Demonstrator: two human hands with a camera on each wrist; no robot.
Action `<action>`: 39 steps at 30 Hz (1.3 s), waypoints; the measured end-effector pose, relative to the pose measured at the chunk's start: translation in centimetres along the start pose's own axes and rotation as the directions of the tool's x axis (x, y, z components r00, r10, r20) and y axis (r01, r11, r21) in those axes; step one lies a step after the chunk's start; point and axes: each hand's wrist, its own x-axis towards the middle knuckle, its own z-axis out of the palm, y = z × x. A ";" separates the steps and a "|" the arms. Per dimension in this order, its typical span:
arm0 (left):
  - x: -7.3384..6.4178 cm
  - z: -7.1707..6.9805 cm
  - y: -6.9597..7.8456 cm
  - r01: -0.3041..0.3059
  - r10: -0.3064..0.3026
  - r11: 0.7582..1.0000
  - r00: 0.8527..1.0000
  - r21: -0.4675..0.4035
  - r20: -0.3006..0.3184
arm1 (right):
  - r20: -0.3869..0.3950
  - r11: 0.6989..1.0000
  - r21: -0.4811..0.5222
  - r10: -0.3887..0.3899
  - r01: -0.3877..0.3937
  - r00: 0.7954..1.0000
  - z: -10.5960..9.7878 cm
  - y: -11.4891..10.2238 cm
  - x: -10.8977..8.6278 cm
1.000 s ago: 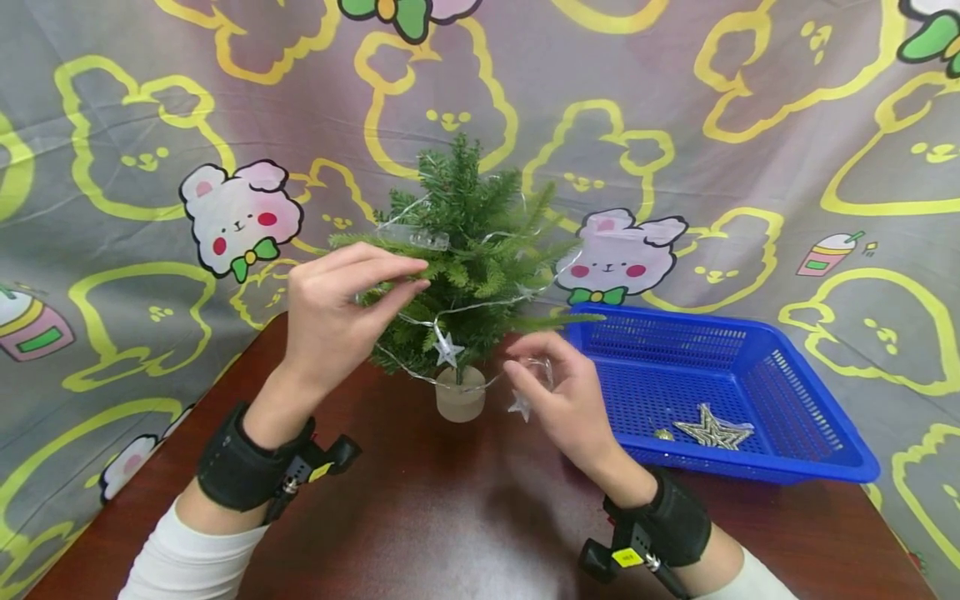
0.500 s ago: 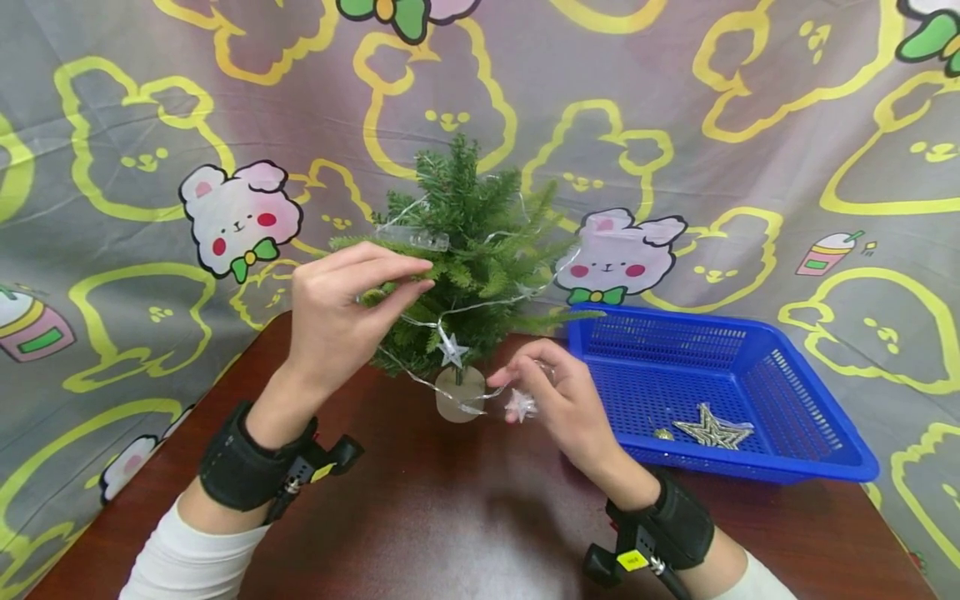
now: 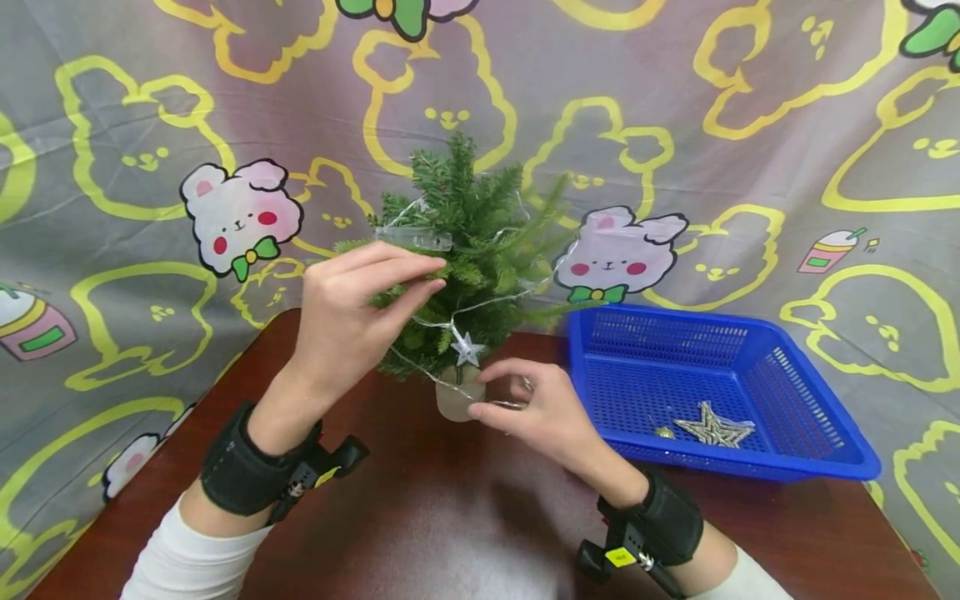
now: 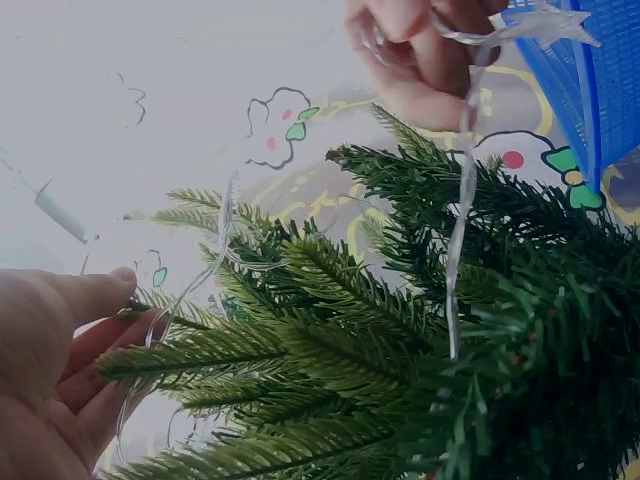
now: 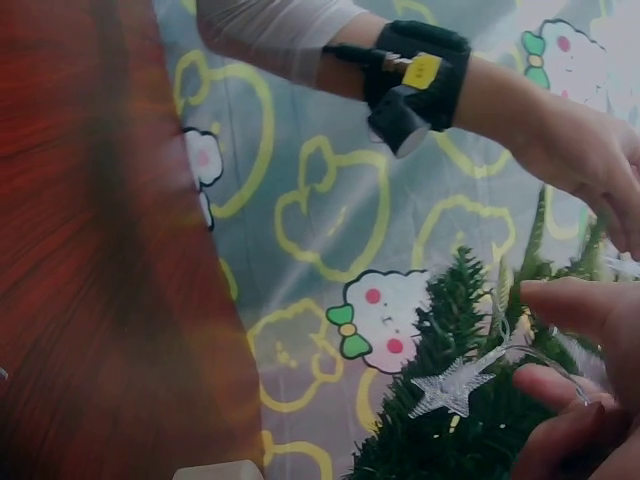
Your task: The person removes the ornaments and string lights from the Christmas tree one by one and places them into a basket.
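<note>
A small artificial Christmas tree [image 3: 461,187] stands in a pale round base [image 3: 453,404]. A wire string of star lights [image 4: 463,210] winds round it. My left hand [image 3: 348,304] is at the tree's left side, pinching a branch tip [image 4: 135,303] between thumb and fingers. Low in front of the tree, my right hand [image 3: 547,412] holds the wire in its curled fingers, thumb and forefinger spread apart beside the base. One clear star light [image 3: 467,348] hangs just above that hand; it also shows in the right wrist view. A clear plastic case [image 3: 412,239] rests in the left branches.
To the right sits a blue plastic basket [image 3: 637,392] with a glittery star [image 3: 714,427] and a small gold ball [image 3: 664,432] inside. The brown table [image 3: 420,517] extends in front of the tree. A patterned cloth [image 3: 450,75] hangs behind it.
My right hand has shifted left toward the base, its thumb and forefinger spreading. The left hand has edged right, still pinching the branch, and the hanging star has moved slightly right.
</note>
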 end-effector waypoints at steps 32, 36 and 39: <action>-1.1 -3.0 -5.3 0.098 -0.098 0.995 0.995 0.017 0.012 | 0.109 0.996 0.038 -0.083 0.080 0.991 0.6 0.4 0.6; -1.4 -3.3 -5.8 0.101 -0.100 0.994 0.995 -0.029 0.027 | 0.100 0.996 0.058 -0.068 0.063 0.993 0.4 0.6 0.7; -1.6 -3.5 -5.9 0.111 -0.110 0.992 0.994 -0.054 0.024 | 0.100 0.994 0.094 -0.056 0.046 0.993 0.3 0.6 0.8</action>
